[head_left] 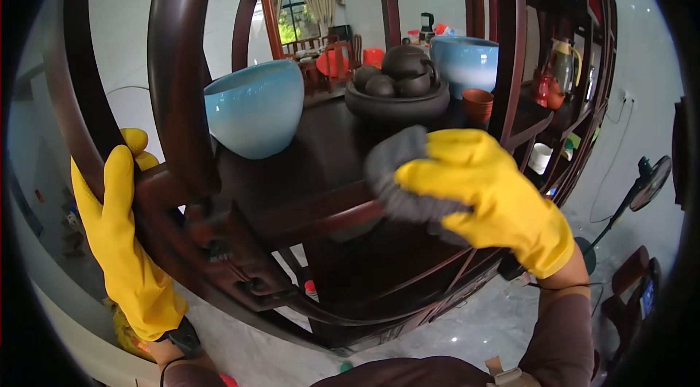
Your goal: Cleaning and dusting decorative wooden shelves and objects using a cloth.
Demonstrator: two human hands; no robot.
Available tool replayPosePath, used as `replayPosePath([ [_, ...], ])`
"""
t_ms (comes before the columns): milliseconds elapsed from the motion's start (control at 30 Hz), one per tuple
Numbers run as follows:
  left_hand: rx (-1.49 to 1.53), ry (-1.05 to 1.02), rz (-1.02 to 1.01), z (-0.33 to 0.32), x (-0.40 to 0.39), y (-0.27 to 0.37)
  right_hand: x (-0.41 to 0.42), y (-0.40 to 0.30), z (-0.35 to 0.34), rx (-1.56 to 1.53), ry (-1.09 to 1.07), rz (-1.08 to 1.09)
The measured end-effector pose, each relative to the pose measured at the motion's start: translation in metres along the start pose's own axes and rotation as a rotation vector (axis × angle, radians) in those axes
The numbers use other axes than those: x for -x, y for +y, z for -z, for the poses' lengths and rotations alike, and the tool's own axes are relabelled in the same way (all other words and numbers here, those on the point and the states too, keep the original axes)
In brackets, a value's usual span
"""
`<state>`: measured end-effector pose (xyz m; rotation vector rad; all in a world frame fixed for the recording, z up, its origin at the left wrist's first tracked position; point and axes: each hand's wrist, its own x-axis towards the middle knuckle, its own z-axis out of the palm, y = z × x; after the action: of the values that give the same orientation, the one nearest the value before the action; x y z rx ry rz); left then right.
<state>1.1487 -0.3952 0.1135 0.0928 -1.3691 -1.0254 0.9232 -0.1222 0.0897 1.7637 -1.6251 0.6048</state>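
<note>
My right hand (481,190), in a yellow rubber glove, grips a bunched grey cloth (402,173) before the front edge of a dark wooden shelf (328,168). Whether the cloth touches the wood I cannot tell. My left hand (117,212), gloved alike, holds the curved frame post (95,130) of the shelf unit at the left. A blue-and-white ceramic pot (257,110) stands on the shelf's left part. Right of it is a dark clay bowl (396,102) holding a teapot (404,61) and several small cups. A second blue-and-white pot (465,64) and stacked terracotta cups (477,104) stand further right.
More compartments run along the right, with a thermos jug (563,67), a red jar (541,89) and a white cup (540,158). An electric fan (651,184) stands at the far right. Carved fretwork (240,261) juts from the unit's near side. Behind are red chairs (336,58).
</note>
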Motion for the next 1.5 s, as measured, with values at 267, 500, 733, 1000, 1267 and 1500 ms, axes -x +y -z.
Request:
replayPosePath([
  [267,-0.006,-0.077,-0.132,0.005,-0.006,-0.008,-0.044,0.007,0.003,-0.028,-0.322,-0.238],
  [500,0.058,-0.044,-0.011,-0.005,-0.002,-0.005,-0.067,0.0,-0.035,-0.225,-0.26,-0.072],
  [733,-0.014,-0.039,-0.002,-0.007,0.002,0.002,-0.019,0.018,0.026,-0.234,-0.217,-0.053],
  [1000,-0.228,-0.151,0.008,0.015,0.002,0.007,-0.028,-0.006,0.018,0.121,-0.033,-0.262],
  [1267,-0.086,-0.086,-0.145,-0.003,-0.004,-0.005,-0.101,-0.003,-0.032,0.162,-0.546,-0.361],
  [1500,-0.023,-0.09,-0.115,-0.001,-0.004,-0.007,-0.06,0.008,-0.016,-0.339,-0.271,-0.001],
])
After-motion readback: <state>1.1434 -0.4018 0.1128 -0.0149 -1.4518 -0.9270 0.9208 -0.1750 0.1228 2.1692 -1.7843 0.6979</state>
